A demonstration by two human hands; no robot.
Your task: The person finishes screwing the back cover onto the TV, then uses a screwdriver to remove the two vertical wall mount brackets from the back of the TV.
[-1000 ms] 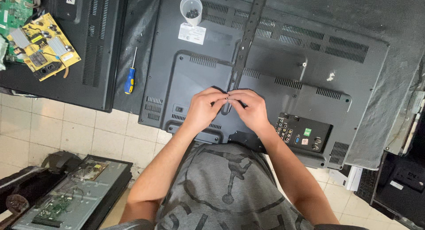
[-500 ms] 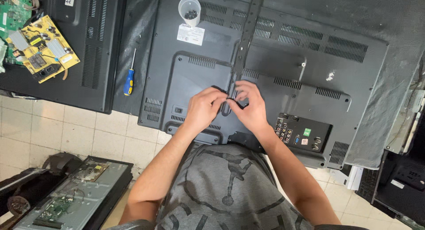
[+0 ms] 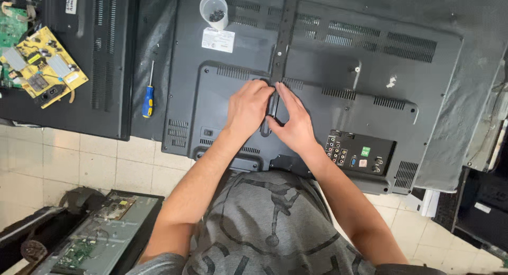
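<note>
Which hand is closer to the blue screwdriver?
Left. The left hand rests on the black bracket of the television back, to the right of the screwdriver. The right hand lies further right, past the bracket.

Both bare forearms are reaching toward twelve o'clock and converging. The left hand (image 3: pixel 247 106) is lying palm down, fingers (image 3: pixel 260 89) curled. The right hand (image 3: pixel 294 122) is angling toward eleven o'clock, fingers extended, thumb nearly meeting the left hand.
</note>
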